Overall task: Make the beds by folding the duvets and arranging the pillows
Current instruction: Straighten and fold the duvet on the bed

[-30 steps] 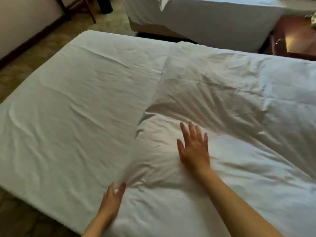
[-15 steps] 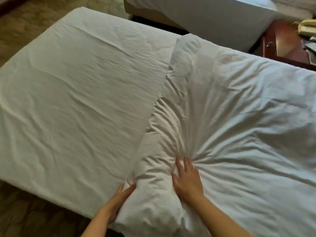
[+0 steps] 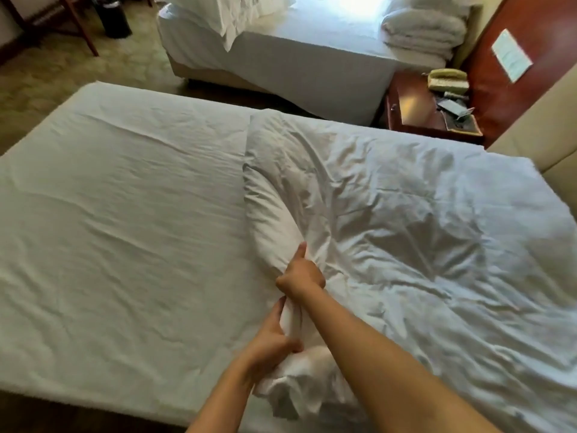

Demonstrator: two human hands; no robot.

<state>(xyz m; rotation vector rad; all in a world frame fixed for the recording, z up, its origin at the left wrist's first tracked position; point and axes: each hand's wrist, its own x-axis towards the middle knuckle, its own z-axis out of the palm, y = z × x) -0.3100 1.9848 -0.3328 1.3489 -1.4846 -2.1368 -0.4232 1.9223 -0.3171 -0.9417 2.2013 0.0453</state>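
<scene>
Both hands bunch the duvet (image 3: 390,214) edge — left hand (image 3: 268,342) and right hand (image 3: 301,276) each clenched on fabric — probably to fold it.

Found the rumpled white cloth duvet (image 3: 406,229) over the right half of the near white-sheeted bed (image 3: 109,229), reaching the padded beige headboard (image 3: 530,129) at its right. Found the left hand (image 3: 271,339) and right hand (image 3: 301,276) on the duvet's left edge near the bed's front edge, right behind left. Noted a second white bed (image 3: 312,67) behind, a stack of folded white bedding (image 3: 421,35) at its right end. Saw a brown wooden nightstand (image 3: 412,114) between the beds, a pale telephone (image 3: 448,79) on its back edge.
</scene>
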